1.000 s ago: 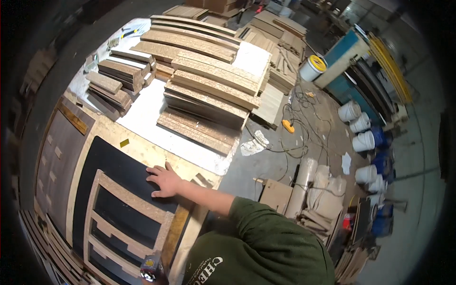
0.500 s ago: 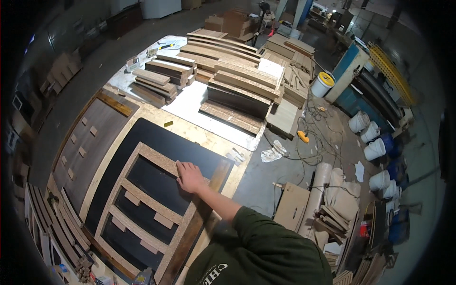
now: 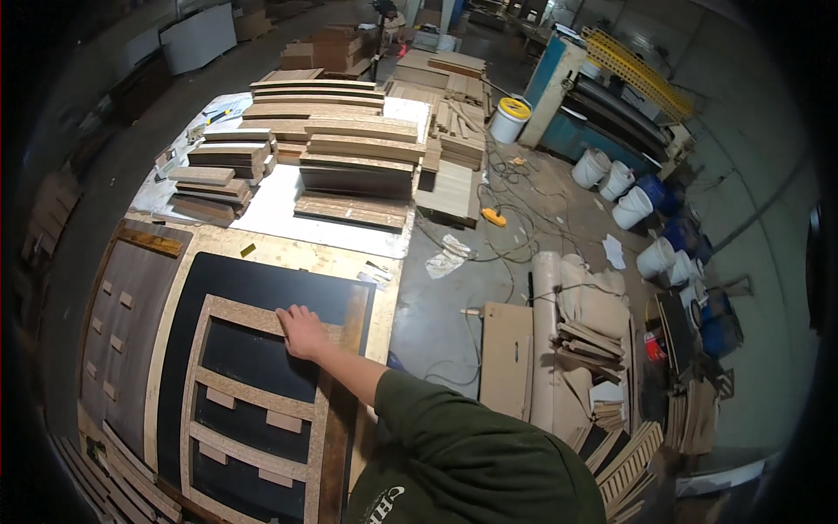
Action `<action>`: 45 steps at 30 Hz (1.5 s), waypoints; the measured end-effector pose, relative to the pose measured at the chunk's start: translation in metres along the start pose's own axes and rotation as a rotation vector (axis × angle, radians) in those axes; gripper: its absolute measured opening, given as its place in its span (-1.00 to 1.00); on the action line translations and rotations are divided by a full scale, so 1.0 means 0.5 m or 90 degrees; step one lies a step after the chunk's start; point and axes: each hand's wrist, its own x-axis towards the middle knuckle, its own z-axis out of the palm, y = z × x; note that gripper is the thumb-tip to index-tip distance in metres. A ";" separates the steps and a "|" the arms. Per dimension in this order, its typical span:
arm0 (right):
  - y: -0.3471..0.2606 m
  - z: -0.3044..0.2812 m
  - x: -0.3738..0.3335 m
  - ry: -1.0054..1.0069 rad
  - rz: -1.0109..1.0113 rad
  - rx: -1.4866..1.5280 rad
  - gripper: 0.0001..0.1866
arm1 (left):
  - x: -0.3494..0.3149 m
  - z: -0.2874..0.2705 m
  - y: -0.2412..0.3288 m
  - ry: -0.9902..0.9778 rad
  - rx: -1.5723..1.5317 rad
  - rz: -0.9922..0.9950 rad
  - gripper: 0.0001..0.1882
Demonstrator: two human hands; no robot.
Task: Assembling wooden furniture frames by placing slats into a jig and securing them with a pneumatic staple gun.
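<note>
My right hand [image 3: 305,334] grips the far rail of a ladder-like particleboard frame [image 3: 253,394], close to its far right corner. The thumb lies on the inner side of the rail and the fingers reach over the outer side. The frame rests on a black panel [image 3: 227,272] with rounded corners. Small wooden blocks [image 3: 284,422] sit against its crosspieces. Along the frame's right side runs a long brown wooden strip [image 3: 336,445], partly behind my forearm. My left hand is out of view.
A brown panel [image 3: 131,349] with small blocks lies to the left. Beyond, stacked boards [image 3: 358,179] cover a white-topped table. On the floor to the right are cables [image 3: 524,249], a cardboard box [image 3: 506,358], a paper roll [image 3: 547,349] and white buckets [image 3: 633,208].
My view has swung to the right, so the scene sits further left. The right hand stays on the frame's far rail. A dark object at the lower edge has left the view.
</note>
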 end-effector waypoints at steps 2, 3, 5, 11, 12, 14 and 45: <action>-0.041 0.007 0.009 -0.082 0.019 -0.001 -0.39 | -0.016 -0.027 -0.034 0.020 -0.005 -0.017 -0.46; -0.055 0.009 0.018 -0.113 0.032 -0.023 -0.40 | -0.024 -0.043 -0.061 0.034 -0.012 -0.023 -0.46; -0.079 -0.001 0.042 -0.180 0.068 -0.061 -0.43 | -0.049 -0.073 -0.113 0.074 -0.047 -0.014 -0.46; -0.041 0.012 0.066 -0.151 0.078 -0.050 -0.47 | 0.018 -0.179 -0.168 0.298 -0.033 0.176 -0.43; -0.028 0.012 0.057 -0.080 0.009 -0.042 -0.49 | 0.043 -0.209 -0.142 0.272 0.121 0.168 -0.38; -0.031 0.018 0.054 -0.076 -0.012 -0.098 -0.47 | 0.051 -0.255 -0.081 0.381 0.226 0.318 -0.43; -0.016 0.066 0.064 -0.077 -0.069 -0.148 -0.43 | 0.383 -0.324 -0.238 0.126 -0.037 -0.070 -0.70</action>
